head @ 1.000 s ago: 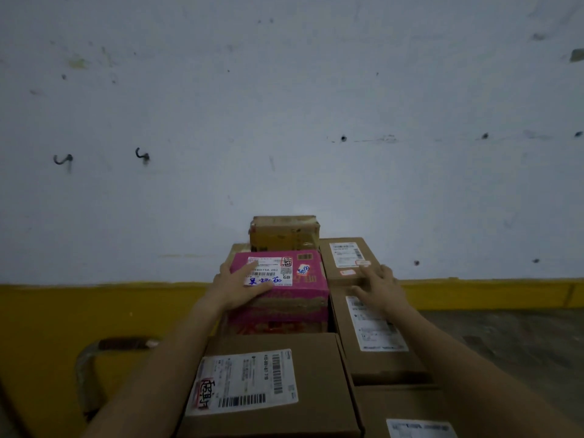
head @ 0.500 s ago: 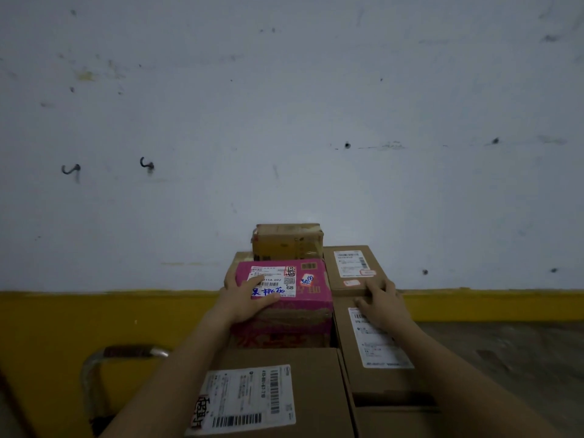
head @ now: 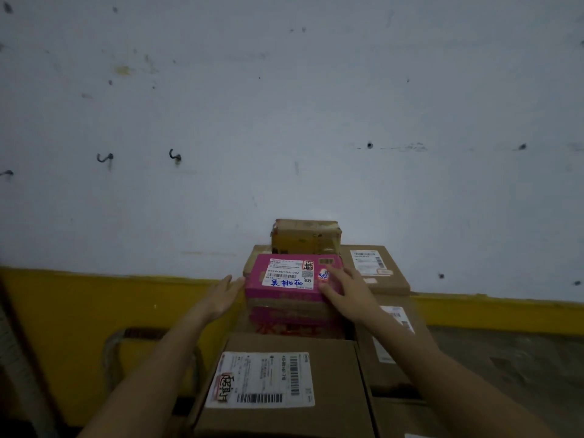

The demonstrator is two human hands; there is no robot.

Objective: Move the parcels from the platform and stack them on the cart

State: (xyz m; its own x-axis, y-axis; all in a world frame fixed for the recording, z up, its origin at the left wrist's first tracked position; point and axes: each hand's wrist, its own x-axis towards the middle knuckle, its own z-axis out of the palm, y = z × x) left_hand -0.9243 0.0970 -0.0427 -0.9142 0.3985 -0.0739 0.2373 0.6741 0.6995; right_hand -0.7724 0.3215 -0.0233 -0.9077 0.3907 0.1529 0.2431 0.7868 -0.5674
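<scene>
The pink parcel [head: 292, 279] sits straight ahead between my hands, on top of the brown boxes stacked in front of me, its long axis running across from one hand to the other; my left hand [head: 222, 298] is spread flat against its left end, my right hand [head: 346, 292] spread over its near right corner; half a second ago the left lay on the label and the right rested on the brown box [head: 376, 270] beside it.

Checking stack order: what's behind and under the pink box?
Behind the pink box stands a taped brown box, on a flat carton. Whether that carton extends under the pink box is hidden; both hands, left hand and right hand, flank it.
</scene>
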